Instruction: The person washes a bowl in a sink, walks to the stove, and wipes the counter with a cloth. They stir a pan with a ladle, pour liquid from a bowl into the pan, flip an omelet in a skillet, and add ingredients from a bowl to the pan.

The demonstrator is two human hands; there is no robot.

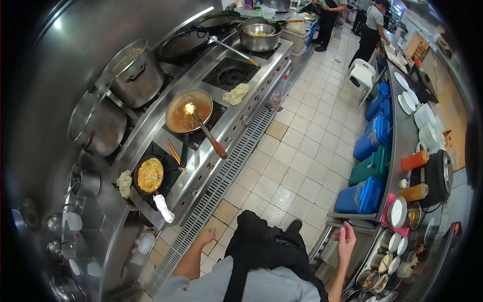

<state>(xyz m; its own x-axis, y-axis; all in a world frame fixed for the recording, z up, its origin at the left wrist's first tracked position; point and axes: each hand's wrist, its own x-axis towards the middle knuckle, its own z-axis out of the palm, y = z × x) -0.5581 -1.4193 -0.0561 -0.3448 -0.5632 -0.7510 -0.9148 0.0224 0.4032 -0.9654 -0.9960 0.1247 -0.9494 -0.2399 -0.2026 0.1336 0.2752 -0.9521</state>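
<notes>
My left hand (205, 236) hangs over the floor drain, apart from the stove; its fingers look curled, and what they hold, if anything, cannot be made out. My right hand (345, 238) is raised beside the right counter, fingers apart and holding nothing. Nearest my left hand on the stove is a small pan (150, 175) with a yellow omelette-like food, its handle wrapped in white cloth (163, 208). Farther along, a larger pan (189, 111) holds brown sauce, with a wooden-handled ladle (210, 135) resting in it. Wooden chopsticks (176, 156) lie between the pans.
Large pots (135, 73) stand behind the burners. A metal bowl (259, 38) sits at the stove's far end. Blue bins (359, 196) and a green bin (370, 166) line the right counter, which bears plates (425, 116) and bottles. A white chair (362, 73) and co-workers (372, 30) are farther off.
</notes>
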